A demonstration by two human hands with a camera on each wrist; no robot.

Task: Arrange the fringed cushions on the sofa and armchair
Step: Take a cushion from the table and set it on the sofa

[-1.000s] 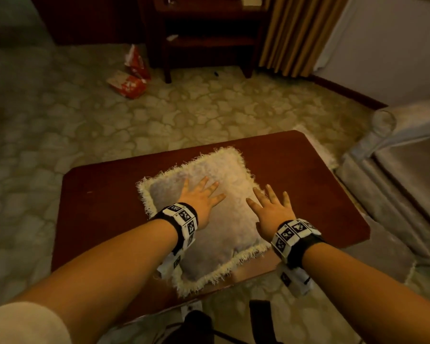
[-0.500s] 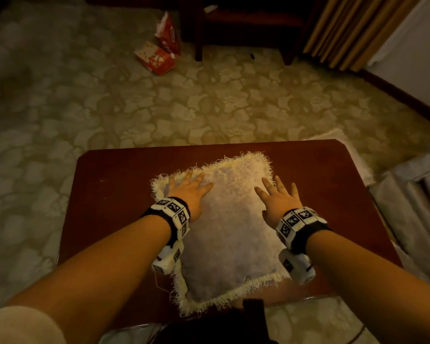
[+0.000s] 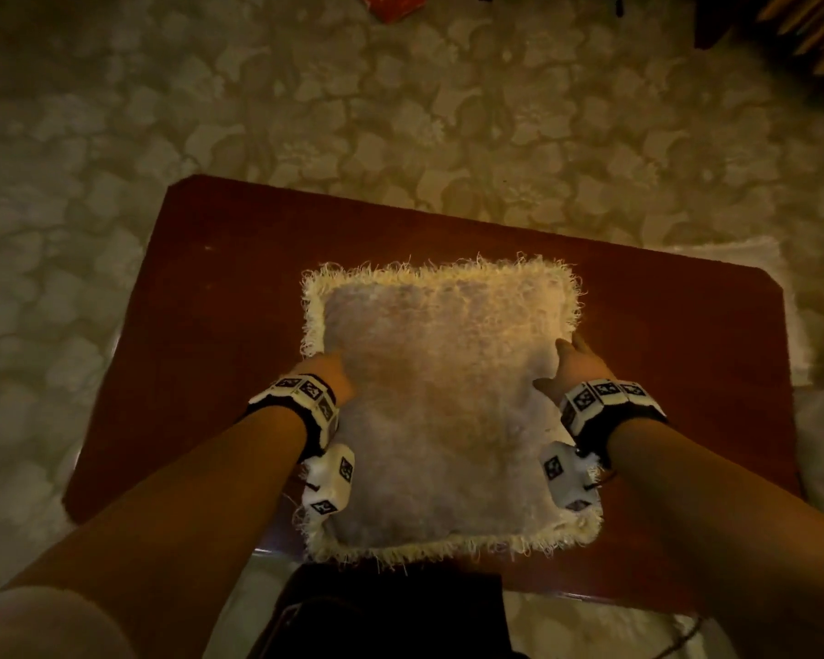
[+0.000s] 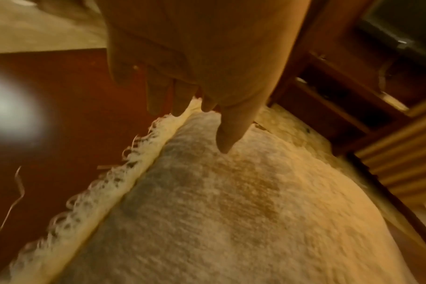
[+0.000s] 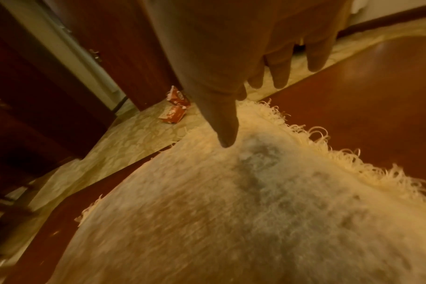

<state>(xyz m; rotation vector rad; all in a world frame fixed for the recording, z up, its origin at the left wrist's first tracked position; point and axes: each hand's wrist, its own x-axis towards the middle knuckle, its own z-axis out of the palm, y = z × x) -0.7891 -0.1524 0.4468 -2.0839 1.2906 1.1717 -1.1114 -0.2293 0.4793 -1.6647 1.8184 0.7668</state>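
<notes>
Head view steeply down from above; wrist views close along each hand; shared cushion (image 3: 443, 401) top

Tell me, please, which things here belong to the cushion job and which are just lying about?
Belonging:
- cream fringed shaggy cushion
- left hand, right hand, both at its sides

Lying about:
- dark red wooden table
- red and white carton on the patterned floor

My left hand (image 3: 330, 373) and right hand (image 3: 572, 368) have slid off the fringed cushion's (image 3: 443, 401) top to its side edges, thumbs on top.
</notes>
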